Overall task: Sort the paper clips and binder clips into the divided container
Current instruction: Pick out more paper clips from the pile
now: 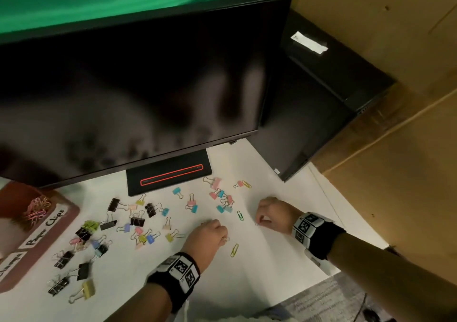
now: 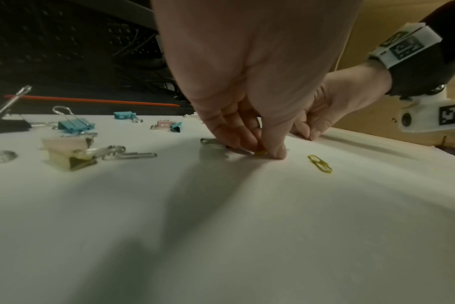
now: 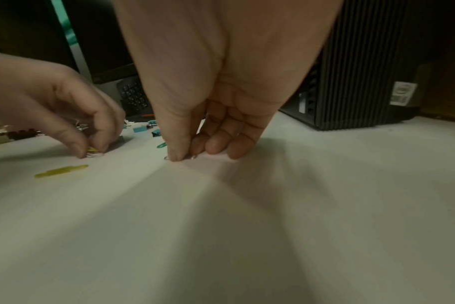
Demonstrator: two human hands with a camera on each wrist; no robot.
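My left hand [image 1: 223,237] is curled down on the white table [image 1: 272,272] and pinches a yellow paper clip [image 2: 260,152] between thumb and fingers; a silver clip [image 2: 210,141] lies under its fingers. To the right, my right hand [image 1: 258,221] pinches a small pale paper clip [image 3: 192,157] against the table with thumb and fingertips. A loose yellow paper clip [image 1: 234,250] lies between the hands and a green one [image 1: 239,215] lies just beyond. Several coloured and black binder clips [image 1: 138,223] are scattered to the left. The brown divided container [image 1: 59,225], labelled "Paper Clips", holds pink paper clips [image 1: 37,208].
A dark monitor [image 1: 123,94] on its stand [image 1: 170,176] overhangs the back of the table. A black computer tower [image 1: 304,114] stands at the back right. The table's right edge [image 1: 346,215] runs close to my right wrist.
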